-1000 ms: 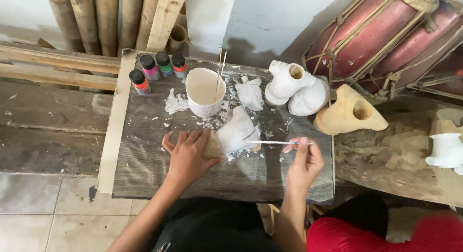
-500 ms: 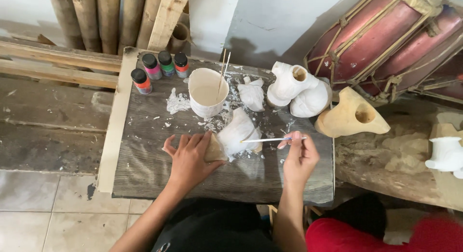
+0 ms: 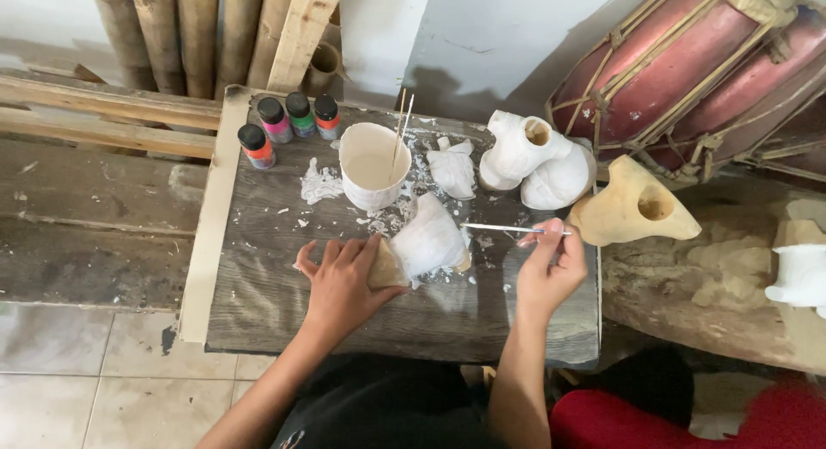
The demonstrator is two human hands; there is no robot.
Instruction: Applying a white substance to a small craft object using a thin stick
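Your left hand (image 3: 342, 281) lies with its fingers spread and curled over the bare wooden end of a small carved piece (image 3: 423, 247), pressing it to the dark board (image 3: 275, 286); the rest of that piece is coated white and points up and to the right. Your right hand (image 3: 549, 268) pinches a thin brush (image 3: 508, 230) between thumb and fingertips, held level, its tip just beside the white end of the piece. Just beyond stands a white cup (image 3: 372, 167) of white paint with two thin sticks leaning in it, flecks of dried white scattered round it. Left of the cup stand four small paint bottles (image 3: 288, 122). To the right rest white-coated carvings (image 3: 533, 156) and an unpainted wooden one (image 3: 632, 208).
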